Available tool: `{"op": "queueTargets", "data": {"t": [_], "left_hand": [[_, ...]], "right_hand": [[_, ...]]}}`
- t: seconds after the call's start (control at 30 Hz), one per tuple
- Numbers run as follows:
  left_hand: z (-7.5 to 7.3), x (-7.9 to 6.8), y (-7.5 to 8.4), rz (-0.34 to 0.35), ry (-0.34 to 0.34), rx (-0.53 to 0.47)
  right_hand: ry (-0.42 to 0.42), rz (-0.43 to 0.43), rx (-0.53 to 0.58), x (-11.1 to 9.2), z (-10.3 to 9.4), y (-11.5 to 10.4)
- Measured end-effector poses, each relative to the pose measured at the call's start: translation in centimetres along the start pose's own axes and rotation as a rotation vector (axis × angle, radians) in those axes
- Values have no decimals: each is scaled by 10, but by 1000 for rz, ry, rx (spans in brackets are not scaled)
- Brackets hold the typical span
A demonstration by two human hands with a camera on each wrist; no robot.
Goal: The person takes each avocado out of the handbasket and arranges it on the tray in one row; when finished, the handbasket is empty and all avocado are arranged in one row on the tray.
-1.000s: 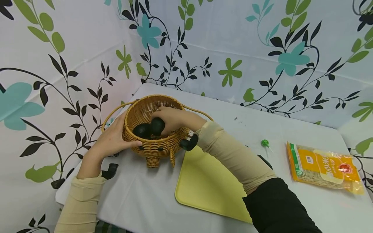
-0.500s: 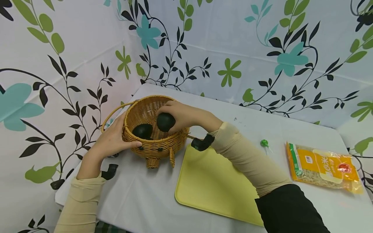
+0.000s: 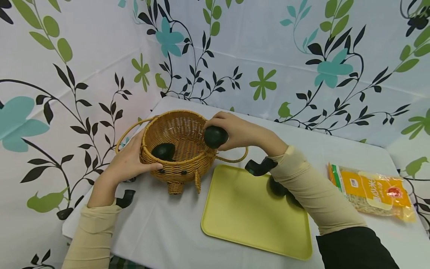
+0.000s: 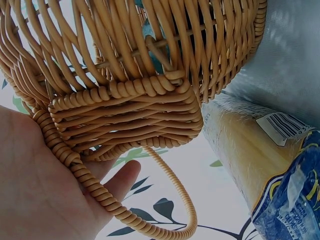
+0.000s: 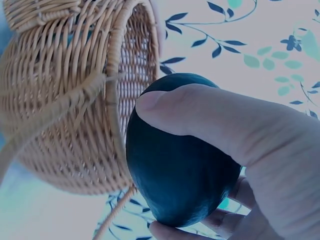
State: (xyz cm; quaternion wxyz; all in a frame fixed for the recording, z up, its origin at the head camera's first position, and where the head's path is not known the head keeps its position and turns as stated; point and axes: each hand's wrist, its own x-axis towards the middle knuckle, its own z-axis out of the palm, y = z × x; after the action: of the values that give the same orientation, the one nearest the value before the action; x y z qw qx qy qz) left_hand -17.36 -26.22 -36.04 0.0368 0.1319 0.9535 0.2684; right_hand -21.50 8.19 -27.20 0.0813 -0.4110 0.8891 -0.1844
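Note:
In the head view my left hand [image 3: 131, 160] holds the side of a wicker basket [image 3: 183, 170], its thumb along the front rim. The left wrist view shows the palm [image 4: 45, 175] beside the basket's looped handle [image 4: 120, 210]; other fingers are partly hidden. My right hand [image 3: 240, 130] grips a dark green avocado [image 3: 215, 137] at the basket's right rim. Its thumb [image 5: 195, 110] lies across the avocado [image 5: 180, 160] in the right wrist view. Another avocado [image 3: 163, 151] lies inside the basket. More avocados [image 3: 278, 186] rest on the yellow tray [image 3: 248, 213], partly behind my right forearm.
An orange bag of grain [image 3: 376, 192] lies on the white table [image 3: 161, 228] at the right. In the left wrist view, a clear and blue plastic package [image 4: 260, 155] lies near the basket. A patterned curtain [image 3: 215, 48] hangs behind the table.
My right hand has lifted an avocado from inside the basket and carried it right to the rim. The left hand keeps its place. Avocados on the tray have come into sight.

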Motion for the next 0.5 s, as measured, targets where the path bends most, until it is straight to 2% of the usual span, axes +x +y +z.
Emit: {"op": "queueTargets", "data": {"t": [0.27, 0.5], "left_hand": [[-1, 0, 2, 7, 1, -6], [-1, 0, 3, 0, -5, -8]], "right_hand": [[37, 86, -15, -29, -5, 13], [61, 107, -15, -47, -7, 22]]}}
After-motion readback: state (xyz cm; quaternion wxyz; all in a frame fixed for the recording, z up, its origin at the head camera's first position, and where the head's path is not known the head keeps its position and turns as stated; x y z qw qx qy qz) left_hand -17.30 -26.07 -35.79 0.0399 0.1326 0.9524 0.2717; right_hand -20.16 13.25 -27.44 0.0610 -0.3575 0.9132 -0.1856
